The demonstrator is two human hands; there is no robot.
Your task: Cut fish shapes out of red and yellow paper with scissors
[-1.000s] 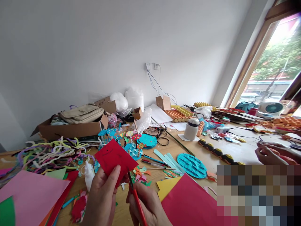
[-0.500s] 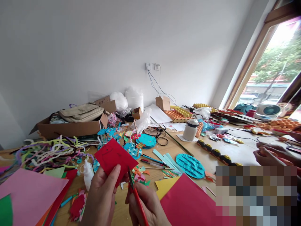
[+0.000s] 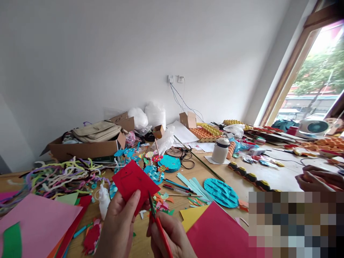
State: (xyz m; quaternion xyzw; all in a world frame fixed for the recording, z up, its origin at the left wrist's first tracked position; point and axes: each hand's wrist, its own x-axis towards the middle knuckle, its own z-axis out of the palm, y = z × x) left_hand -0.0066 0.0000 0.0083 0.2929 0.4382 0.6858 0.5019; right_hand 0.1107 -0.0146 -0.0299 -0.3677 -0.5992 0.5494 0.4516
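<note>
My left hand (image 3: pixel 118 225) pinches a small red paper piece (image 3: pixel 135 184) and holds it up over the wooden table (image 3: pixel 274 177), thumb on its lower edge. Faint drawn marks show on the paper. My right hand (image 3: pixel 170 236) grips red-handled scissors (image 3: pixel 158 222), whose dark blades point up at the paper's lower right edge. Both hands sit close together at the bottom centre.
Pink paper (image 3: pixel 37 224) lies at left, a large red sheet (image 3: pixel 220 234) and yellow sheet (image 3: pixel 192 216) at right. A glue bottle (image 3: pixel 103 200), pipe cleaners (image 3: pixel 53 175), teal discs (image 3: pixel 220 191), a white jar (image 3: pixel 220 150) and a cardboard box (image 3: pixel 86 148) crowd the table. Another person's hands (image 3: pixel 317 177) work at far right.
The view has shifted slightly downward and to the right. My hands keep the same hold on the red paper and scissors; the other person's hands moved a little.
</note>
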